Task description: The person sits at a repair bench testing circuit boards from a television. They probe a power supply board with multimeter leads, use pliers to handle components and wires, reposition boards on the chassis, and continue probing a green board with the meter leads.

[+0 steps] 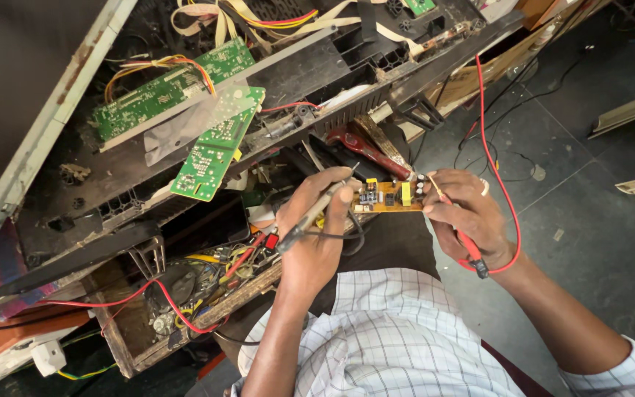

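Gripping black probe (310,217), left hand (316,228); right hand (468,213) pinching red probe (464,239); board (389,197) between.

Small yellow-brown circuit board (389,197): parts too small to tell; 3 o'clock end hidden by right grip (468,213). Red probe lead (488,110) cut off at 12 o'clock edge.

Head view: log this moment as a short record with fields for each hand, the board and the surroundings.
Left hand: left hand grips a thin black test probe, tip on the board.
Right hand: right hand grips a thin red test probe with red lead, fingers steadying the board.
Board: small orange circuit board, between both hands.
Surroundings: green circuit boards on a cluttered wooden workbench.
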Motion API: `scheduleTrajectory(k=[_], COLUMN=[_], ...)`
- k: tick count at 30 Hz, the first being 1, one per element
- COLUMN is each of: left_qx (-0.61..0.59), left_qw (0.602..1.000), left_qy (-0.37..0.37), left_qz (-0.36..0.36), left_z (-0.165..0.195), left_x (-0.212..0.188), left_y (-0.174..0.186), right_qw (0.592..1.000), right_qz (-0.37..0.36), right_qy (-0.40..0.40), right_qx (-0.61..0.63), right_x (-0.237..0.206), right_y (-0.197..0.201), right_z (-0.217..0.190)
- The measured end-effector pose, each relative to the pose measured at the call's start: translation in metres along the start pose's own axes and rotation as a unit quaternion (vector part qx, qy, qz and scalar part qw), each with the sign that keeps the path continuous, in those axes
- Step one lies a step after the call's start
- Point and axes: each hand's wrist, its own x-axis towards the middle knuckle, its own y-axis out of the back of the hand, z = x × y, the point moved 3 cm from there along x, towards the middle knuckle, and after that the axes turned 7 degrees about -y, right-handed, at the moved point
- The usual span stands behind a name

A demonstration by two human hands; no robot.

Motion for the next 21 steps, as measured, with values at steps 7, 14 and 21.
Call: scheduleTrajectory(k=[7, 14, 21], left_qx=[-0.046, 0.081, 0.242], left_qw=[0.997, 0.989, 0.942], left_qy=[0.059, -0.112, -0.189], left_qz=[-0.002, 0.051, 0.137], left_z=[0.004, 0.013, 0.013], left_x=[0.002, -0.003, -0.019], left_y=[-0.005, -0.007, -0.002], right_qw=[1.0, 0.989, 0.949], right_qz=[-0.002, 0.021, 0.048], right_qy=[-0.03, -0.144, -0.236], right_qx=[-0.006, 0.04, 0.202], right_x=[-0.002, 0.0, -0.003], right_y=[0.0, 0.008, 0.007], right_z=[0.0, 0.002, 0.002])
